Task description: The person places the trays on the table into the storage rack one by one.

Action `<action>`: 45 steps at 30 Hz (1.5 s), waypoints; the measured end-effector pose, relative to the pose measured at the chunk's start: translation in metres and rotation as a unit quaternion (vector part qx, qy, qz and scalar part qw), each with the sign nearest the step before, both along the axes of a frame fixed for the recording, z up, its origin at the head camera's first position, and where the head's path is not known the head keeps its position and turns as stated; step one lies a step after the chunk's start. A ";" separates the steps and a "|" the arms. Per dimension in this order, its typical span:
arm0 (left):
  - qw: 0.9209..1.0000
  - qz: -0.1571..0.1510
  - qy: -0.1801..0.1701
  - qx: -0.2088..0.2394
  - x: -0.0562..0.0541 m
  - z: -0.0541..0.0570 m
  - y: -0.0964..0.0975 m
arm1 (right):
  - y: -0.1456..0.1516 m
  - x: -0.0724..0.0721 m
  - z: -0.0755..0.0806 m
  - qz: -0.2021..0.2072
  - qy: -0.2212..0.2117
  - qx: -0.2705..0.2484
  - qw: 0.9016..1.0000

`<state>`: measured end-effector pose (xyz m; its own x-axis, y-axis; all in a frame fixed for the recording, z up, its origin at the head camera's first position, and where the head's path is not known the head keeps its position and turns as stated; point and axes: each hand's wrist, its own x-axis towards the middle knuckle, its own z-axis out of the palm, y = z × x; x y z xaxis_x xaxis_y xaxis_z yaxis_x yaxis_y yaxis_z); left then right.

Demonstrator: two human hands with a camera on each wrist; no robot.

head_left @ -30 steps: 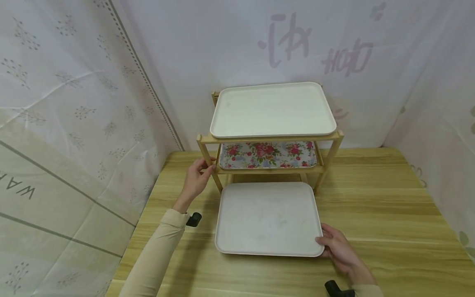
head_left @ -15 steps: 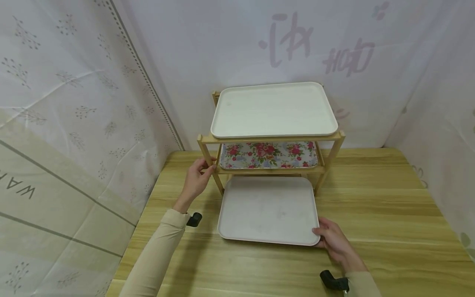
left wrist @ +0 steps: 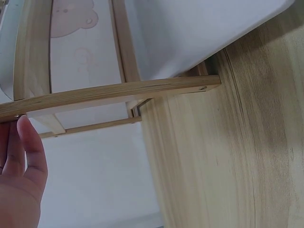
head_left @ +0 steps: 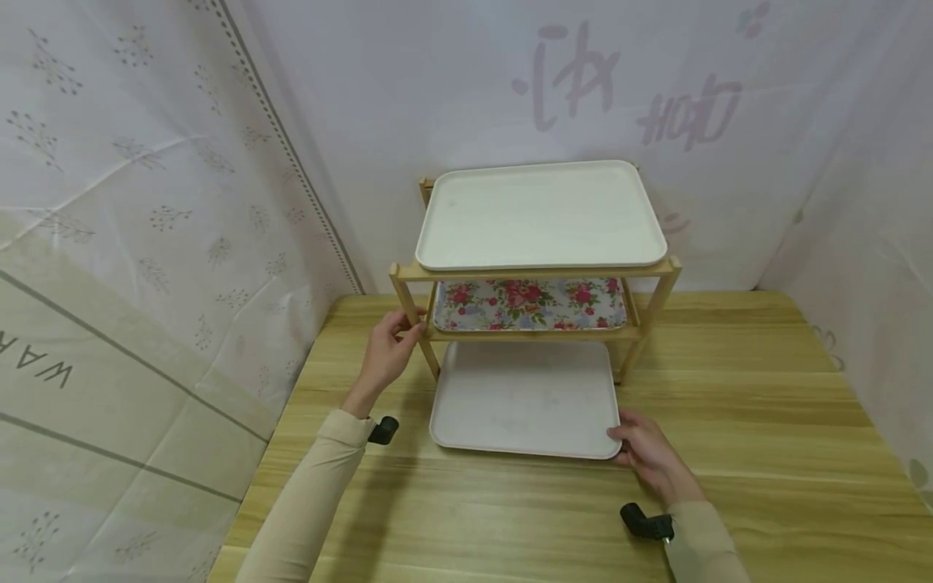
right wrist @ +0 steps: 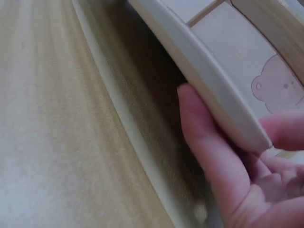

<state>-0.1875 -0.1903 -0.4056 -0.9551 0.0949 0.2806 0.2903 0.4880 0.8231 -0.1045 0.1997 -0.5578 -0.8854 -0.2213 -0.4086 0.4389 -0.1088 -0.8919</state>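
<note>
In the head view, a white rectangular tray reaches with its back part under the flowered shelf of a small wooden rack. My right hand pinches the tray's front right corner, thumb on top and fingers below. The right wrist view shows the tray rim between thumb and fingers, its near edge raised off the table. My left hand holds the rack's left front post at middle-shelf height. Up close in the left wrist view, the left hand's fingertips grip the post; part of the hand is cut off.
Another white tray lies on the rack's top tier. A flowered tray sits on the middle tier. The rack stands on a wood-grain table, close to the printed cloth behind. Cloth also hangs at left and right.
My right hand has pushed the lower white tray away from me, deeper under the rack's middle shelf. The left hand has stayed on the post.
</note>
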 end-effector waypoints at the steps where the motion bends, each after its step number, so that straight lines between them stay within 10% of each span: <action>1: 1.000 0.000 0.001 -0.001 0.000 0.000 0.000 | 0.000 -0.002 0.000 -0.005 -0.005 0.000 1.000; 22: 1.000 -0.001 -0.004 0.000 0.001 0.000 0.000 | -0.012 -0.017 -0.002 -0.133 -0.030 -0.016 0.990; 31: 1.000 -0.007 -0.005 0.006 0.001 0.000 0.000 | -0.016 -0.007 0.007 -0.110 0.050 0.075 0.990; 37: 1.000 -0.012 -0.006 0.013 0.001 0.000 0.000 | -0.014 0.006 0.009 -0.029 0.144 0.245 0.958; 45: 1.000 -0.015 -0.010 0.014 0.000 0.000 0.000 | -0.017 0.014 0.007 -0.039 0.205 0.382 0.900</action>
<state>-0.1870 -0.1903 -0.4053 -0.9575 0.1161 0.2641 0.2876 0.4565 0.8419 -0.0903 0.1824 -0.5509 -0.9972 0.0554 -0.0508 0.0737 0.5891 -0.8047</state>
